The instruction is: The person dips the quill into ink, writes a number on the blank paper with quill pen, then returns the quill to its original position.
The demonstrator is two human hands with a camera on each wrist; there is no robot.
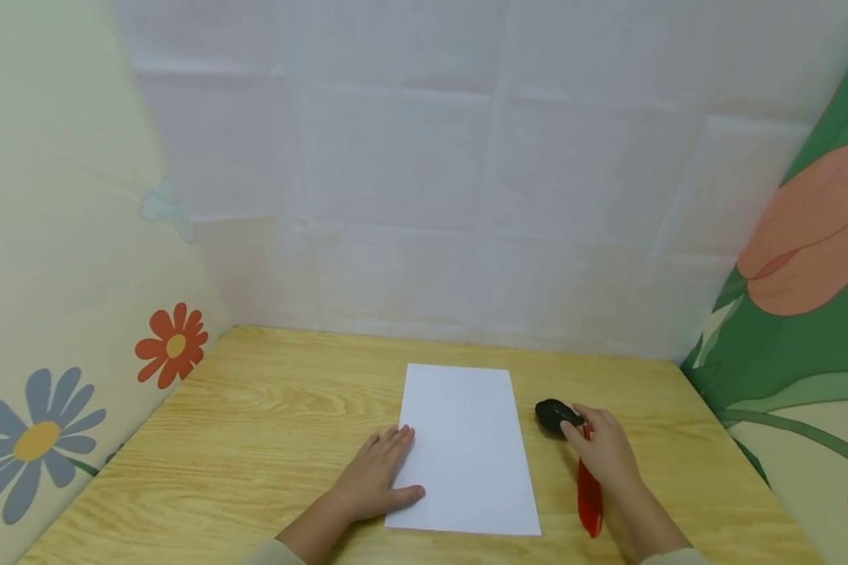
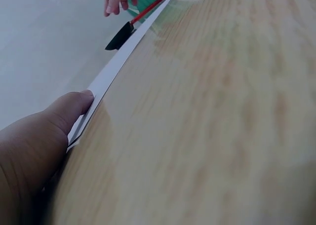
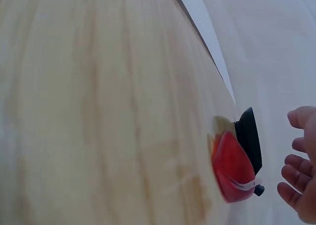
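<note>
bare left hand (image 1: 376, 477) with rounded fingertips, bare right hand (image 1: 606, 453), bare wrists, pale greyish-cream left sleeve (image 1: 274, 554) at the near edge, similarly pale right sleeve (image 1: 675, 557) near right, both cuffs ending on the forearms

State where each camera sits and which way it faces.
Head: worn on head, forward-down at table, paper, utensil; left hand, right hand, forearms show.
Left wrist: worn there, across table toward utensil; both hands partly show.
Right wrist: worn there, along table toward utensil; only right hand shows.
Wrist views share paper, utensil, right hand.
</note>
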